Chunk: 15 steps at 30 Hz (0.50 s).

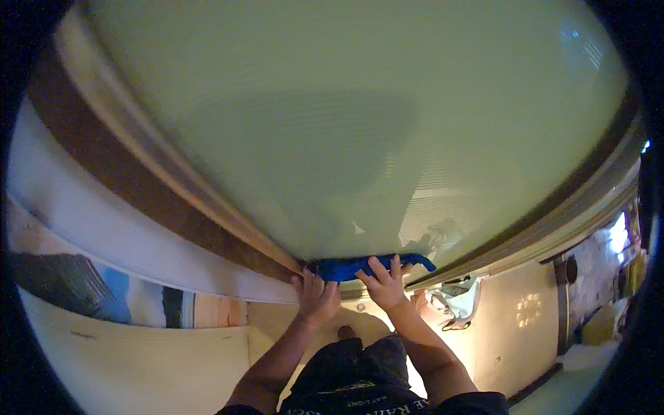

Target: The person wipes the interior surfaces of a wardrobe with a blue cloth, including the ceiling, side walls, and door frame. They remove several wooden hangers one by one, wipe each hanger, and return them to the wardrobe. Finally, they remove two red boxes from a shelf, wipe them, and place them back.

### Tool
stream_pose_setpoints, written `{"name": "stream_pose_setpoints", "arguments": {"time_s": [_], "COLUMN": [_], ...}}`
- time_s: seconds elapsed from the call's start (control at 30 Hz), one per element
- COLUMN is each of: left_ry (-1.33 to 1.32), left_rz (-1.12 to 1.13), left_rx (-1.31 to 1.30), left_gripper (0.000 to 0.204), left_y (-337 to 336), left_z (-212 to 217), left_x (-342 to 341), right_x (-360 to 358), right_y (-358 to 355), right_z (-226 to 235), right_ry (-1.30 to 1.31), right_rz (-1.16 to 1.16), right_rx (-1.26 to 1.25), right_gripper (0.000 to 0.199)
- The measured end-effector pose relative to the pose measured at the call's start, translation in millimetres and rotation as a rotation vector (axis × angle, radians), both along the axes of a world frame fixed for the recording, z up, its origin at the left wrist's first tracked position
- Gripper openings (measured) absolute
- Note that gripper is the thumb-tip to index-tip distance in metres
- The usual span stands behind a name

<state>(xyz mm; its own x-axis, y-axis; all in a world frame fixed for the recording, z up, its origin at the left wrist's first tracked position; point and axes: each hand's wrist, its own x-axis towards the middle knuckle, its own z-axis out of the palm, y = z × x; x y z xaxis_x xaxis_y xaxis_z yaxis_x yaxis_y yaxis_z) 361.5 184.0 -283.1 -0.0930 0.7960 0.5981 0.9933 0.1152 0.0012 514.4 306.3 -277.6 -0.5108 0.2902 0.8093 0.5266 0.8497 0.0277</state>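
Observation:
A bunched blue cloth [353,268] lies along the bottom edge of a large greenish, finely ribbed pane [311,152]. My left hand [318,299] is at the cloth's left end, by the corner of the frame, with its fingers bent up against the cloth. Farther right, my right hand [384,283] grips the cloth from the near side, its fingers partly spread over it. A narrow end of the cloth sticks out to the right past that hand. The palms and the underside of the cloth are hidden.
A brown frame [159,190] borders the pane on the left, and another frame edge [539,232] on the right. Pale bags or cloths [451,303] lie below on the right. A picture strip [128,294] shows at the left, and assorted items [609,304] at the far right.

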Motion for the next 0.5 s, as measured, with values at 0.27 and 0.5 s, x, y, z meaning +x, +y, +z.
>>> {"name": "stream_pose_setpoints", "arguments": {"time_s": [0.27,0.5], "left_ry": [-0.053,0.091], "left_rz": [-0.244,-0.338], "left_rx": [0.21,0.238], "left_gripper": [0.051,0.043], "left_y": [54.1,82.6], "left_z": [75.4,91.8], "left_x": [19.9,38.5], "right_x": [13.4,34.8], "right_y": [34.1,54.9], "right_z": [100.2,90.0], "right_ry": [0.412,0.483], "right_rz": [0.05,-0.053], "right_rx": [0.031,0.079], "right_gripper": [0.034,0.039]}}
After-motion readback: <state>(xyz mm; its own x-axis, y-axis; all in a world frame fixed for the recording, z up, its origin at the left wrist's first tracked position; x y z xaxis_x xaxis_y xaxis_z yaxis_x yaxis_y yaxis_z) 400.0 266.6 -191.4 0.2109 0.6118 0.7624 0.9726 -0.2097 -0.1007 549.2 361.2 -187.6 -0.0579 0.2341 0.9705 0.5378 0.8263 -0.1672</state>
